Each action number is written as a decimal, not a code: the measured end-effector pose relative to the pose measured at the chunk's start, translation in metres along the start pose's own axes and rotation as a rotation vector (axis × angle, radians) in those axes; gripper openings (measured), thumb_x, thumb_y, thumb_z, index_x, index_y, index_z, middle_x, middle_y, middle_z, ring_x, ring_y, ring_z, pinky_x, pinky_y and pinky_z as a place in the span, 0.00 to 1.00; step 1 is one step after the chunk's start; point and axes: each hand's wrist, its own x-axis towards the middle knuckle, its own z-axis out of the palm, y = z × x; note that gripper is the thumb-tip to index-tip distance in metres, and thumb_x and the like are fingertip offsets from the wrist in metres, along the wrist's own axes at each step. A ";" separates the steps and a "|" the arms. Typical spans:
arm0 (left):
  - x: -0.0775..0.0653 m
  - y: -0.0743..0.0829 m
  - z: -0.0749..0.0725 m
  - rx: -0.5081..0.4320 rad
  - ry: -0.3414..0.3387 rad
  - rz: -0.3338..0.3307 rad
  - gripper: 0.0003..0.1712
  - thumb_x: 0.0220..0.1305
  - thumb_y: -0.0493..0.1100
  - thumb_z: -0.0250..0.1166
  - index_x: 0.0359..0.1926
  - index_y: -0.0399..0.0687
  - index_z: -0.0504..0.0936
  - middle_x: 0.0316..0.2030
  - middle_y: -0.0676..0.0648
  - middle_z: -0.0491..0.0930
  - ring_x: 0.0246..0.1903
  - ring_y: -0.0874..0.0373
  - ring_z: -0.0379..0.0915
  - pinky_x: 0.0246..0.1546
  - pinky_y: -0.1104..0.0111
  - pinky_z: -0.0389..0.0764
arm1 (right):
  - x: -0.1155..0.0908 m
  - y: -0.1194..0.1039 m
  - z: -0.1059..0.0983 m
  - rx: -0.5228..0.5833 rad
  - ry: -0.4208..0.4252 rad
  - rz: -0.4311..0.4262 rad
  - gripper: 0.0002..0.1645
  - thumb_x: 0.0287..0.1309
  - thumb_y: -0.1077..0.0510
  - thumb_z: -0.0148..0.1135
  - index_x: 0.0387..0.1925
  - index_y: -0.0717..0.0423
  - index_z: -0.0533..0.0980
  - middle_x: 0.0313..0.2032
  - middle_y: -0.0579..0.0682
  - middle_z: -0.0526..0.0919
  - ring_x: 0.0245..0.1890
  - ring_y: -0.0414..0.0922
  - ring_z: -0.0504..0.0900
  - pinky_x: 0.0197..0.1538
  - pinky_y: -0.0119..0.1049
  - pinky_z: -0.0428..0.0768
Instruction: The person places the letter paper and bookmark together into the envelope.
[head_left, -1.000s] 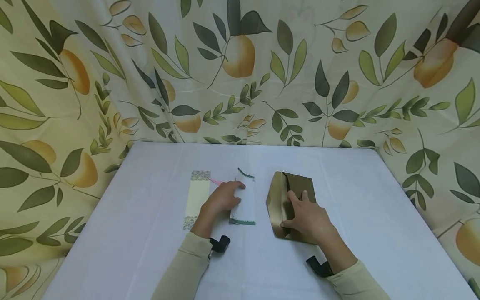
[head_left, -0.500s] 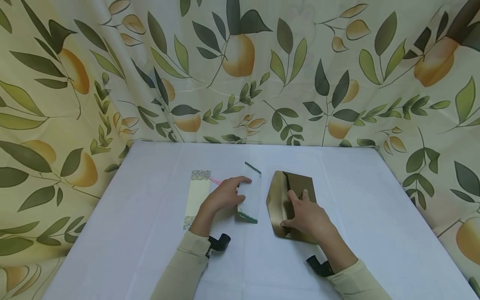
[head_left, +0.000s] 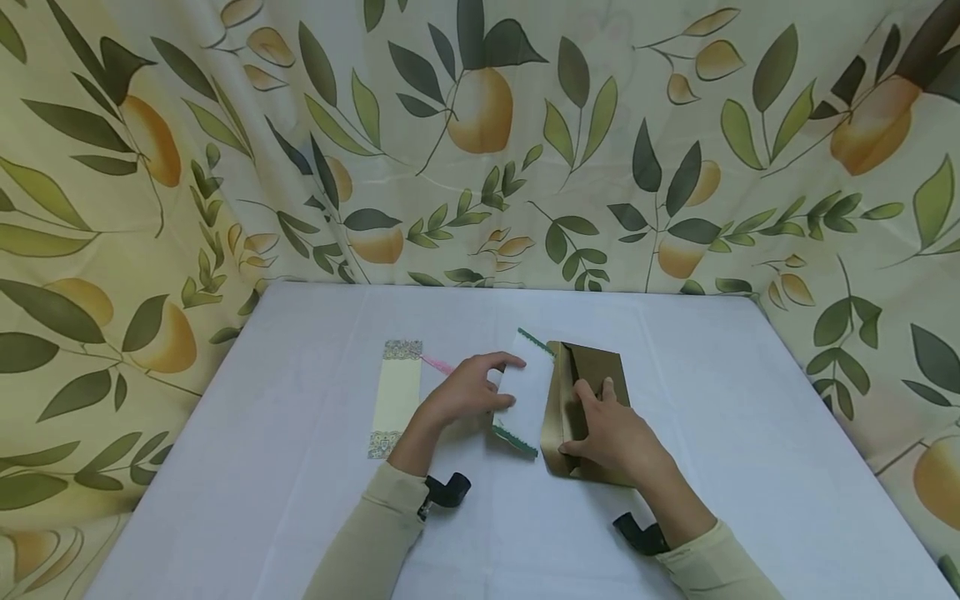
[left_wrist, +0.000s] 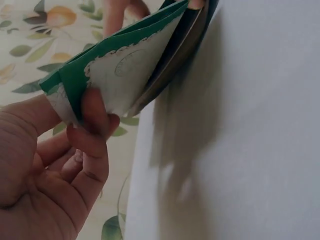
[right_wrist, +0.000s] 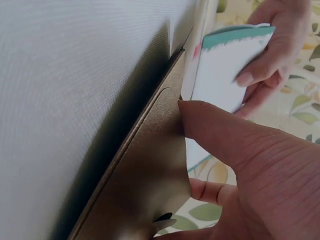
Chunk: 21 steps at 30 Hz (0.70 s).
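Observation:
My left hand grips a folded white paper with green bands along its ends, pinched between thumb and fingers at its left edge. In the left wrist view the folded paper shows open layers at its green edge. Its right side overlaps the flap of a gold-brown envelope in the head view. My right hand holds that envelope, fingers spread near its mouth. The right wrist view shows my thumb at the envelope's edge; part of the grip is hidden.
Left of the hands lies a pale yellow card strip with patterned ends, a pink tassel beside it. A white cloth covers the table. Behind hangs a curtain printed with fruit and leaves.
My left hand has moved right with the folded paper, from beside the envelope to over its flap. The right hand and envelope have stayed nearly still.

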 end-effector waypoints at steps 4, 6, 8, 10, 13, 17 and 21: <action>0.004 0.000 0.008 0.037 0.019 -0.025 0.31 0.60 0.30 0.68 0.66 0.43 0.79 0.32 0.46 0.79 0.16 0.64 0.62 0.22 0.71 0.68 | 0.000 0.000 0.001 -0.002 -0.001 -0.005 0.49 0.48 0.45 0.84 0.58 0.63 0.62 0.66 0.91 0.51 0.23 0.57 0.81 0.25 0.47 0.78; 0.005 0.001 0.013 0.055 0.033 -0.041 0.32 0.59 0.29 0.68 0.66 0.44 0.79 0.24 0.48 0.76 0.16 0.63 0.59 0.20 0.70 0.66 | 0.000 -0.001 0.001 0.001 -0.002 -0.010 0.48 0.49 0.45 0.83 0.58 0.62 0.62 0.66 0.92 0.50 0.21 0.55 0.80 0.24 0.47 0.78; 0.007 0.001 0.017 0.067 0.045 -0.052 0.33 0.59 0.30 0.69 0.67 0.44 0.79 0.25 0.47 0.78 0.16 0.62 0.60 0.22 0.70 0.67 | 0.000 -0.001 0.001 0.002 0.000 -0.014 0.47 0.50 0.45 0.83 0.58 0.62 0.62 0.66 0.91 0.50 0.20 0.55 0.80 0.24 0.46 0.77; 0.009 0.002 0.022 0.085 0.069 -0.053 0.32 0.59 0.31 0.70 0.67 0.43 0.79 0.38 0.44 0.83 0.21 0.63 0.66 0.27 0.70 0.71 | 0.000 -0.001 0.001 0.000 0.002 -0.017 0.48 0.49 0.45 0.83 0.58 0.62 0.62 0.66 0.91 0.51 0.21 0.56 0.81 0.24 0.46 0.77; 0.011 0.001 0.027 0.114 0.113 -0.044 0.32 0.58 0.32 0.73 0.66 0.41 0.79 0.58 0.41 0.79 0.25 0.62 0.70 0.31 0.69 0.74 | 0.001 0.000 0.002 -0.006 0.005 -0.025 0.48 0.49 0.45 0.83 0.58 0.62 0.61 0.66 0.90 0.52 0.23 0.57 0.82 0.23 0.44 0.76; 0.013 0.002 0.030 0.129 0.164 -0.030 0.31 0.57 0.30 0.73 0.64 0.38 0.80 0.60 0.39 0.76 0.22 0.61 0.69 0.28 0.70 0.74 | 0.000 0.000 0.003 0.001 -0.003 -0.030 0.47 0.51 0.46 0.81 0.58 0.62 0.61 0.67 0.90 0.51 0.20 0.54 0.80 0.21 0.42 0.74; 0.014 0.003 0.033 0.132 0.192 -0.033 0.32 0.57 0.30 0.73 0.64 0.38 0.79 0.61 0.39 0.75 0.22 0.62 0.68 0.27 0.72 0.74 | -0.002 -0.002 0.002 0.020 -0.010 -0.020 0.40 0.56 0.50 0.76 0.59 0.62 0.62 0.67 0.89 0.51 0.16 0.50 0.76 0.20 0.41 0.71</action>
